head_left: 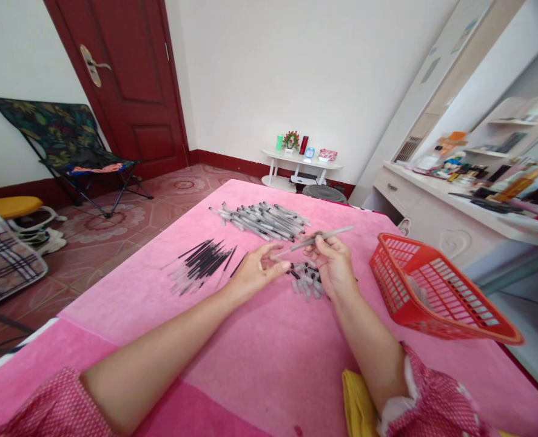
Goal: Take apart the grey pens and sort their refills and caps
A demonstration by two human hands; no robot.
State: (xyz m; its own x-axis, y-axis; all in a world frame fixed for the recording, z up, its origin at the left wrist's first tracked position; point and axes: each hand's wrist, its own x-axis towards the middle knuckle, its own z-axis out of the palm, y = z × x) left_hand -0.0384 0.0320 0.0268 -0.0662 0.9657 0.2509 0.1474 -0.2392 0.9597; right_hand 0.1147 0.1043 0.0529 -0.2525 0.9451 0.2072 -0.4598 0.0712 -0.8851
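Note:
My right hand (335,258) pinches a clear grey pen barrel (339,231), which slants down toward my left hand (262,267). From the barrel's lower end a thin pale refill (283,254) sticks out, and the thumb and fingers of my left hand close around its tip. Below my right hand lies a small heap of pen caps (309,282), clear with black parts, partly hidden by the hand. Left of my left hand black refills (202,264) are spread in a pile. Behind both hands is a stack of clear pen barrels (264,220) with dark ends.
A pink cloth (250,364) covers the table. On the right stands a red plastic basket (450,285) with something pale inside. A yellow cloth (359,403) lies by my right forearm. Beyond are a folding chair (63,133), a white shelf (302,158) and a dresser (460,206).

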